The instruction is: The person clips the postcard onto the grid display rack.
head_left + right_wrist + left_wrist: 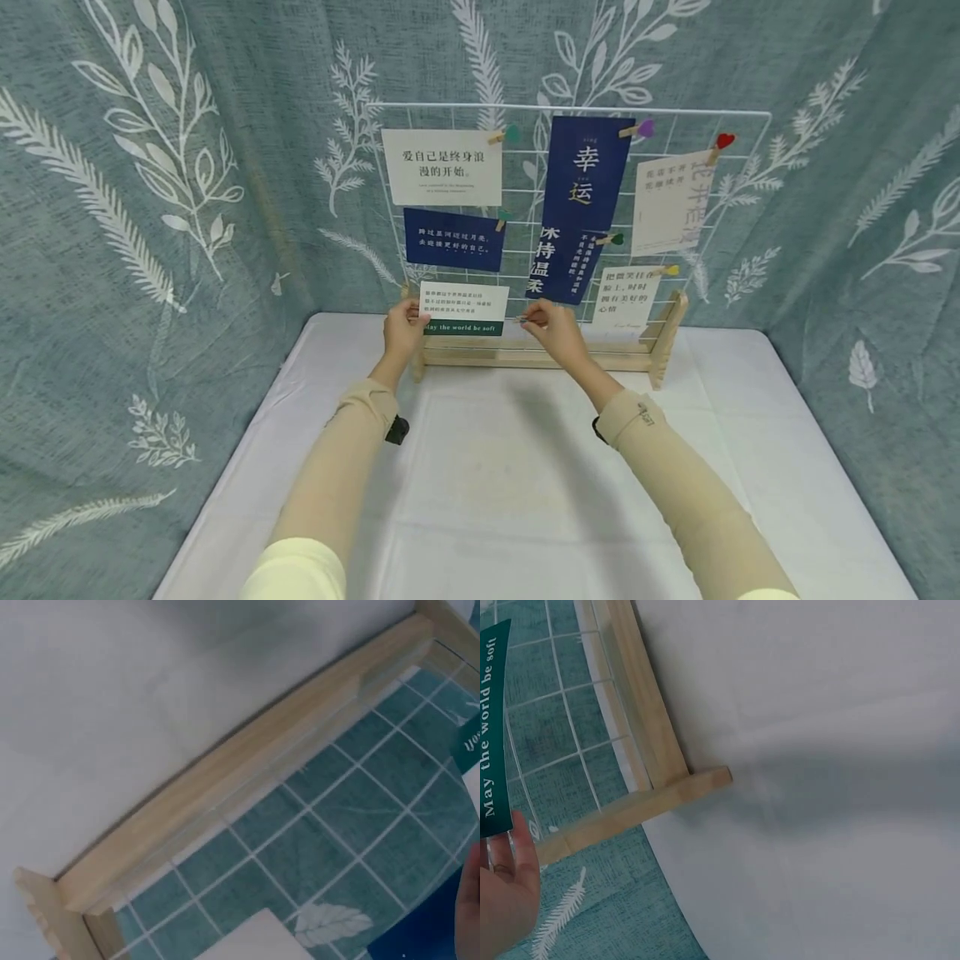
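Note:
A white card with a green lower band [463,310] stands upright against the lower left of a white wire grid [517,329]. My left hand [403,328] pinches its left edge; in the left wrist view, fingers [525,851] lie at the end of the green band [493,735]. Just right of the card, my right hand [557,330] pinches a small peg [522,319], mostly hidden by the fingertips. That hand is in front of the grid, below a dark blue card with white writing [562,267]. Only part of the right hand [468,907] shows in the right wrist view.
The grid stands in a wooden base [525,358] on a white-covered table [480,467]. Heart pegs, including a red one [724,142], hold several cards, such as a white card [442,167] and a blue card [453,239]. A patterned curtain [247,167] hangs behind.

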`<state>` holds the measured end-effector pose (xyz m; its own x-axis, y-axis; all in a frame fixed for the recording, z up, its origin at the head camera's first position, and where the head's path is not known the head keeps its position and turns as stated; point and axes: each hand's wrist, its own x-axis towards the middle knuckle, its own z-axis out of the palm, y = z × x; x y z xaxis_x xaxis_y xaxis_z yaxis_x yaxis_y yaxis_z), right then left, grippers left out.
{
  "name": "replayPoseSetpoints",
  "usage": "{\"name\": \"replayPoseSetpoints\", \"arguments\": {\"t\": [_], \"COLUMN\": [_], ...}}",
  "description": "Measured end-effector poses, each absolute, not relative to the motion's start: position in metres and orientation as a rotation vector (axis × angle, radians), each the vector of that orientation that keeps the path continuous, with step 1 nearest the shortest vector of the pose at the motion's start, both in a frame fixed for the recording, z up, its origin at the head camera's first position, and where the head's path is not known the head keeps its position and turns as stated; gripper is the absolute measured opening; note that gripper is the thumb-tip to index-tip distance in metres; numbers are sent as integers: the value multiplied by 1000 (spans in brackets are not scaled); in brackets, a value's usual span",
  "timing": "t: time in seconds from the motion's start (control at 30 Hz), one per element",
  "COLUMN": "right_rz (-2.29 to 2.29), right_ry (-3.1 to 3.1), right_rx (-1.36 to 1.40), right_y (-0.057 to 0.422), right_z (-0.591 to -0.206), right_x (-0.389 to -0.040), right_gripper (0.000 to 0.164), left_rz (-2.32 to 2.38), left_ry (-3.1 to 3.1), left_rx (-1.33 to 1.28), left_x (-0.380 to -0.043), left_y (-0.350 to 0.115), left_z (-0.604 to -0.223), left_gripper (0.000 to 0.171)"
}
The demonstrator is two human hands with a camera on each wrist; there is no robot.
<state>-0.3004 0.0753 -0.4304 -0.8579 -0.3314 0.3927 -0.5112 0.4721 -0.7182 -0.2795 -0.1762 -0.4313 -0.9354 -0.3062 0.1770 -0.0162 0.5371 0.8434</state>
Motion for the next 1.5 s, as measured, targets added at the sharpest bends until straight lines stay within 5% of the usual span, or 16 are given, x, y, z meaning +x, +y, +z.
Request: {"name": "replayPoseSetpoints", "arguments": {"t": [1.27, 1.5], "right_rz": [1315, 1407], "right_ry": [-2260, -2244], "right_rx": [406, 323], "right_y": [28, 19], "right_z": [-413, -417], "right_x": [-331, -328], "right_gripper": [14, 13], "left_rz": [-1403, -1265], "left_ry": [-2338, -2208], "left_rx": [553, 429], "left_x": [-303, -366], "left_y": [-172, -205], "left_z": [-445, -533], "left_gripper": [26, 15]}}
